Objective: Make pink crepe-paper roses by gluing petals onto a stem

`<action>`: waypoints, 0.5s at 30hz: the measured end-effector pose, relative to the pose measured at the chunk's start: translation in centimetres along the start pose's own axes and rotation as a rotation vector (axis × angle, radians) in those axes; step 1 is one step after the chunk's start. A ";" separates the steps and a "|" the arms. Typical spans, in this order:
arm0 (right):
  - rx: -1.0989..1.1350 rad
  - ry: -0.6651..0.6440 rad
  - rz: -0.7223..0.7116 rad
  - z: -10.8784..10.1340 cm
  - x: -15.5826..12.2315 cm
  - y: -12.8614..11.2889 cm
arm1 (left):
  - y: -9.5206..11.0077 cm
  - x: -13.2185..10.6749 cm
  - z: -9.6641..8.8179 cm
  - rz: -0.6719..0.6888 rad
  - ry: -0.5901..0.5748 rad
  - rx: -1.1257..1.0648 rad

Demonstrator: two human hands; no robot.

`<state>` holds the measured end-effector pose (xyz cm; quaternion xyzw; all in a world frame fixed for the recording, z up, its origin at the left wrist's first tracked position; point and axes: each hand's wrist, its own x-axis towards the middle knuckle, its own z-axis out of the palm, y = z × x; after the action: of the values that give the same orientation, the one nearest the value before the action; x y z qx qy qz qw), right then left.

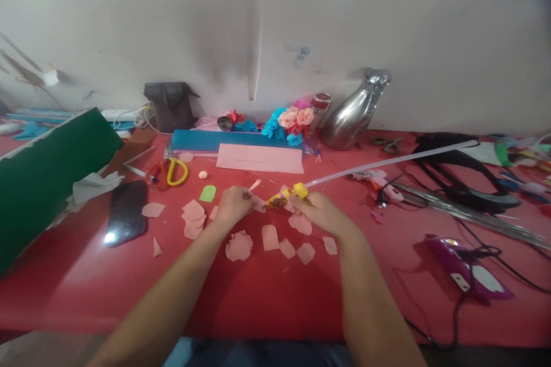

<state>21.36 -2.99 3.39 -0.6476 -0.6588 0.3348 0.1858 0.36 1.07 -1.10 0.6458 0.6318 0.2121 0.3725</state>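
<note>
My left hand point(233, 205) is closed, its fingertips pinching a small pink paper piece point(259, 205). Close by, my right hand point(314, 208) is closed around a small yellow item point(300, 190) with a brown, speckled part point(278, 200); its exact kind is unclear. A long, pale translucent stick point(370, 167) runs up and right from beside that hand; whether it joins the yellow item is hidden. Around and below both hands lie several pink paper petals point(271, 238), some in a stack point(239, 246). A green paper petal shape point(208, 193) rests left of my left hand.
Scissors point(175, 172) and a phone point(125, 212) lie left. Behind are a pink paper strip point(260, 159), paper flowers point(295, 121) and a steel jug point(355, 112). At right are a glue gun point(379, 180), a purple power strip point(467, 269) and cables. A green board point(51, 178) leans left.
</note>
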 end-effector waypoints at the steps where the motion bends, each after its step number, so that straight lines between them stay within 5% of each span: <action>1: -0.012 0.002 0.005 0.0 0.0 0.0 | 0.0 0.0 0.0 0.000 0.000 -0.008; 15: -0.008 0.004 0.004 0.5 0.3 0.2 | -0.1 -0.2 0.0 0.006 -0.033 -0.060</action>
<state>21.14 -2.81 2.86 -0.6503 -0.6585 0.3311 0.1839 0.23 0.87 -1.14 0.6395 0.6172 0.2214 0.4013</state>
